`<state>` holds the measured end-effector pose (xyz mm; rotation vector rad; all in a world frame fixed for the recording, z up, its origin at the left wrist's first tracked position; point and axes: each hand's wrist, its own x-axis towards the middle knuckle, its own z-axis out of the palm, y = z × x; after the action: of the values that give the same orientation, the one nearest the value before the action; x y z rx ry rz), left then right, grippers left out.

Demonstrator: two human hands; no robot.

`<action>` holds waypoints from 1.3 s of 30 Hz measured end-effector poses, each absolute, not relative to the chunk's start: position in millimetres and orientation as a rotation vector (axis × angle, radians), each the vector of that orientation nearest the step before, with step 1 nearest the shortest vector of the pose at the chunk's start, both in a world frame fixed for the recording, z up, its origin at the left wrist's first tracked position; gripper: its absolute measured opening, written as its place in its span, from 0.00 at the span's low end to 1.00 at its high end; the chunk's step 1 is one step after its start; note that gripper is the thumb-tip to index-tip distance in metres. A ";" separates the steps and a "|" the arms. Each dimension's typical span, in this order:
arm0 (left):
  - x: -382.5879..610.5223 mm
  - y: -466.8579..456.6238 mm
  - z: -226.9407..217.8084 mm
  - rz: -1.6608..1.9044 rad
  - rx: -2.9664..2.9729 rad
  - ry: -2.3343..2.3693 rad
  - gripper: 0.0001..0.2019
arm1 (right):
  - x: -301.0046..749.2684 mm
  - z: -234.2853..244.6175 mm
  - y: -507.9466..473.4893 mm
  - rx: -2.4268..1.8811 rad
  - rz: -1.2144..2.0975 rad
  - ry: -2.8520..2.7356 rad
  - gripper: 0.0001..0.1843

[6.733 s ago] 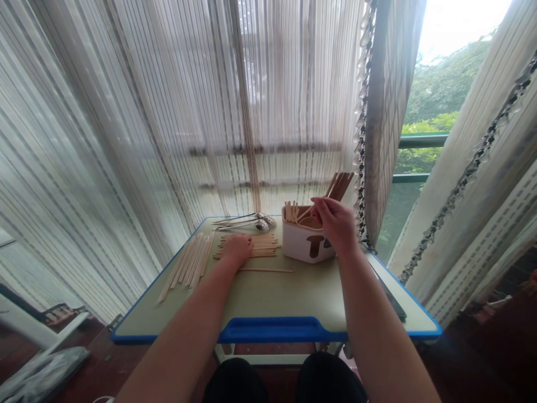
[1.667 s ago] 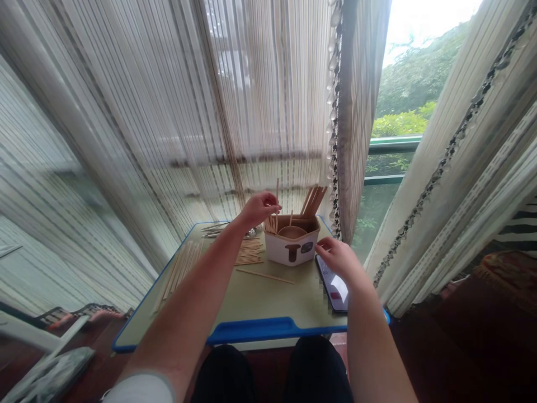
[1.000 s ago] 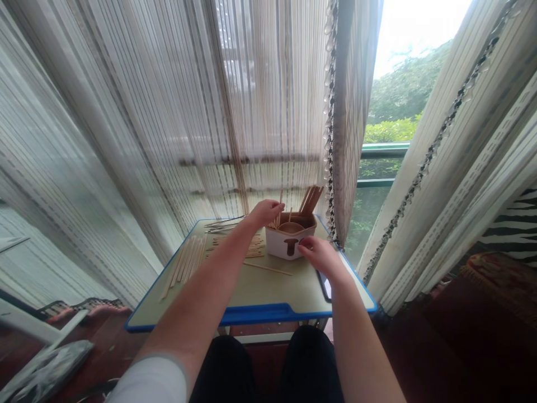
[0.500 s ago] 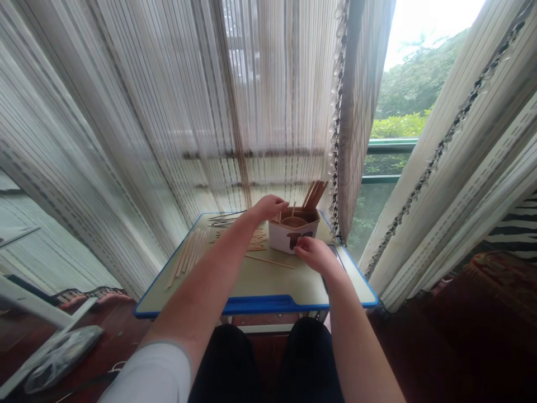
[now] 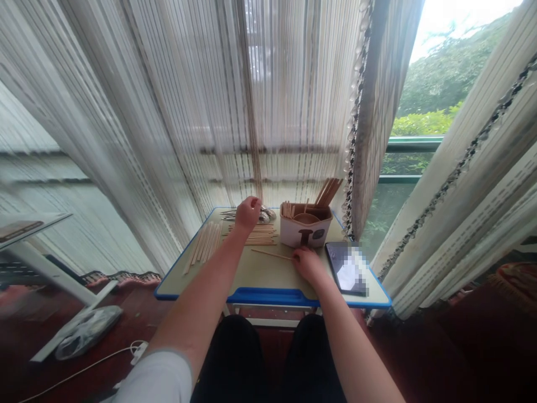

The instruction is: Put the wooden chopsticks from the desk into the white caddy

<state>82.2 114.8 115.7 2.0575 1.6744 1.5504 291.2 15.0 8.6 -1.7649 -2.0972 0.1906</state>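
Note:
My left hand point(image 5: 247, 212) hovers over the far side of the small table, above the short wooden sticks point(image 5: 258, 235) and just left of the metal spoons point(image 5: 265, 214); its fingers are curled. My right hand point(image 5: 305, 262) rests low on the table, fingertips pinching the right end of a single thin wooden stick point(image 5: 271, 254). Behind it stands a white holder point(image 5: 305, 232) with short sticks, a wooden spoon bowl and dark chopsticks point(image 5: 329, 192) standing in it.
Long pale chopsticks point(image 5: 205, 249) lie in a row on the table's left part. A phone point(image 5: 346, 268) lies at the right. The table point(image 5: 268, 274) has a blue rim. Striped curtains hang close behind. A cable and a stand lie on the floor at left.
My left hand has drawn back from the holder to the left, over the spoons. My right hand has dropped from the holder's front to the lone stick on the table.

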 end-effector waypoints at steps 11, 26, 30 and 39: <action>29.1 120.5 16.0 1.591 2.002 1.881 0.13 | 297.4 -5.5 19.9 -1.524 0.319 -1.914 0.10; 37.3 110.4 3.2 1.192 2.335 1.682 0.13 | 304.2 -11.4 20.7 -1.451 0.319 -1.743 0.12; 38.4 104.5 2.5 1.091 2.427 1.589 0.13 | 304.5 -9.0 18.9 -1.431 0.304 -1.683 0.12; 41.5 101.2 2.2 0.981 2.566 1.468 0.10 | 303.4 -5.0 14.5 -1.409 0.389 -1.591 0.11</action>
<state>41.5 101.2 2.2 2.5664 1.4678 0.9806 303.4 14.5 -5.0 -1.4087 -1.5908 0.3890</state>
